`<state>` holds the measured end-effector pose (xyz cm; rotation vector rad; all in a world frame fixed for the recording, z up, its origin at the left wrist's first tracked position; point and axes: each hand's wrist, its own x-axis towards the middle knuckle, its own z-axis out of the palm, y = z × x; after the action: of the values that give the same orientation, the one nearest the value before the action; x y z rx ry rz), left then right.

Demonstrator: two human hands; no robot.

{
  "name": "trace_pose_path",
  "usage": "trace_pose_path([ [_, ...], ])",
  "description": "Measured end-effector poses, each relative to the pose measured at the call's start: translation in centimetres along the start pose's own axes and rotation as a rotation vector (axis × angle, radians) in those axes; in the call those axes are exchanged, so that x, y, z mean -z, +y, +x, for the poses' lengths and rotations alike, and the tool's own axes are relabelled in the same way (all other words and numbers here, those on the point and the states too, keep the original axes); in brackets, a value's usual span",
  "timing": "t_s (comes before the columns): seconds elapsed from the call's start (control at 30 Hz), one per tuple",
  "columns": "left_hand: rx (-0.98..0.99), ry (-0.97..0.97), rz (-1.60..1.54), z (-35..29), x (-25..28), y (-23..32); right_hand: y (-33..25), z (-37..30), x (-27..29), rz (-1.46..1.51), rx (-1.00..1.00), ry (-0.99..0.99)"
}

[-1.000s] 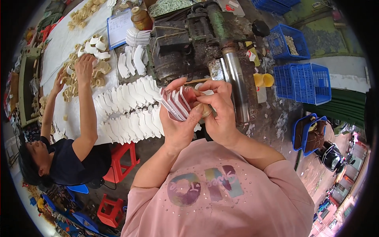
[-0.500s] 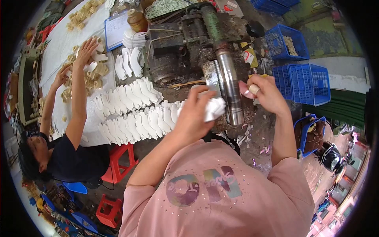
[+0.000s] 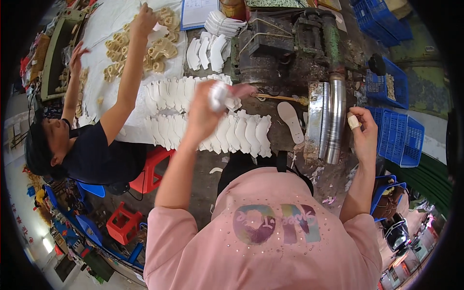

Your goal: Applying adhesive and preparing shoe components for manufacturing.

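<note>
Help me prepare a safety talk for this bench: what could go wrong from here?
The right hand is close beside the shiny metal cylinder; if that turns, which the picture cannot settle, fingers might get caught. The left hand holds a blurred white item over the closely lined white curved pieces, so a low pass could knock some out of line.

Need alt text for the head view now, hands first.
The person's left hand, motion-blurred, holds a white item over rows of curved white pieces; the right hand is beside a shiny metal cylinder. To the left, a co-worker reaches over beige pieces.
</note>
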<state>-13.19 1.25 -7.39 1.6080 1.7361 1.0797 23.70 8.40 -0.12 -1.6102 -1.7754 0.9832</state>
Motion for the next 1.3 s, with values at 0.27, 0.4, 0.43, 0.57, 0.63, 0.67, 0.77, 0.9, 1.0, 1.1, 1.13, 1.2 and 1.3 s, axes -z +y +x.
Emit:
trace_pose_path([
  [0.27, 0.058, -0.148, 0.878, -1.5, 6.4, -12.0, -0.3, -0.3, -0.5, -0.006, -0.007, 0.067],
  [0.4, 0.126, -0.419, 0.833, -2.5, 5.6, -12.4, -0.3, -0.6, -0.5, 0.022, -0.026, 0.115],
  [0.43, 0.124, -0.443, 0.870, -2.5, 5.8, -12.4, -0.5, -0.5, -0.6, 0.037, -0.021, 0.132],
  [0.57, 0.270, -0.510, 0.811, -1.7, 6.8, -9.4, -1.6, -0.7, -0.8, 0.070, 0.006, 0.160],
  [0.63, 0.287, -0.372, 0.500, -1.2, 6.3, -6.6, -3.3, -1.1, -1.1, 0.141, 0.107, 0.134],
  [0.67, 0.308, -0.233, 0.194, -0.9, 5.8, -4.8, -4.7, -1.4, -1.7, 0.124, 0.146, 0.108],
  [0.77, 0.377, -0.153, -0.597, -0.4, 2.7, 4.0, -7.2, -1.8, -4.9, 0.132, 0.328, -0.041],
  [0.9, 0.339, -0.239, -1.107, -1.0, -2.2, 9.8, -9.0, -2.9, -10.1, 0.085, 0.500, -0.087],
  [1.0, 0.335, -0.122, -1.239, -1.6, -4.5, 11.2, -8.4, -3.8, -11.6, 0.219, 0.437, -0.001],
  [1.1, 0.289, -0.073, -1.177, -1.9, -5.0, 11.9, -8.0, -3.8, -11.1, 0.280, 0.373, -0.026],
  [1.13, 0.288, -0.079, -1.179, -1.9, -5.3, 12.1, -7.8, -3.7, -10.8, 0.277, 0.371, -0.021],
  [1.2, 0.304, -0.152, -1.269, -1.9, -5.6, 12.5, -7.4, -3.4, -10.3, 0.256, 0.430, -0.005],
  [1.3, 0.328, -0.251, -1.317, -1.8, -5.9, 12.7, -7.9, -3.3, -9.3, 0.448, 0.311, -0.062],
])
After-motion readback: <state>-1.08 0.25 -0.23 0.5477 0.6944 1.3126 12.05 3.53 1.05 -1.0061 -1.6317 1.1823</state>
